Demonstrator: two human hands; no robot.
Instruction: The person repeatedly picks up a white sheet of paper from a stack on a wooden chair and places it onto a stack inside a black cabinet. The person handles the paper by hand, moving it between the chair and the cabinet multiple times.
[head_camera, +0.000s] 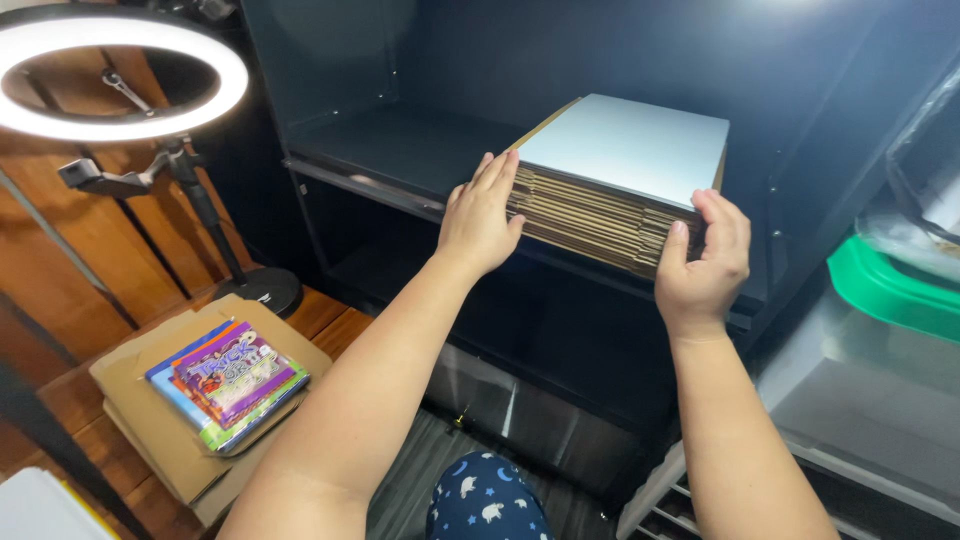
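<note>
A thick stack of flattened cardboard sheets (620, 170), white on top and brown at the edges, rests on a dark metal shelf (400, 160). My left hand (482, 215) presses flat against the stack's left front edge. At the right front corner, my right hand (705, 262) grips the stack with thumb and fingers curled round it. Part of the stack hangs over the shelf's front lip.
A lit ring light on a black stand (120, 75) is at the left. Below it, colourful flat packets (230, 380) lie on folded cardboard (150, 420) on a wooden floor. A green-lidded plastic container (890, 285) sits at the right. A lower shelf (520, 330) is underneath.
</note>
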